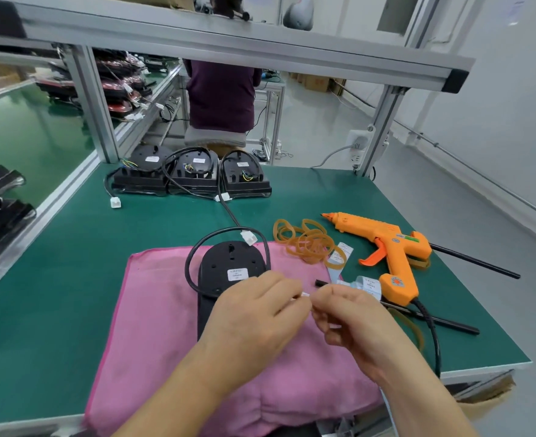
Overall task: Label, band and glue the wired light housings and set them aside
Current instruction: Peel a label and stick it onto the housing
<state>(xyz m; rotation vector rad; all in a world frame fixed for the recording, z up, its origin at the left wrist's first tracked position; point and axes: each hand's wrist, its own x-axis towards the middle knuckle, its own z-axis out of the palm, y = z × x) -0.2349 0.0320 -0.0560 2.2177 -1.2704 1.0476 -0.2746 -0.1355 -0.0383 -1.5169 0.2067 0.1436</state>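
A black light housing lies on a pink towel, a white label stuck on its back. Its black cable loops round it and ends in a white connector. Just right of the housing, my left hand and my right hand meet and pinch a small white label piece between their fingertips. A pile of tan rubber bands lies past the towel. The orange glue gun rests on its side at the right.
Three wired black housings stand in a row at the back of the green table. Label strips lie by the glue gun, with black glue sticks. A person sits beyond the bench. More housings are stacked at the left.
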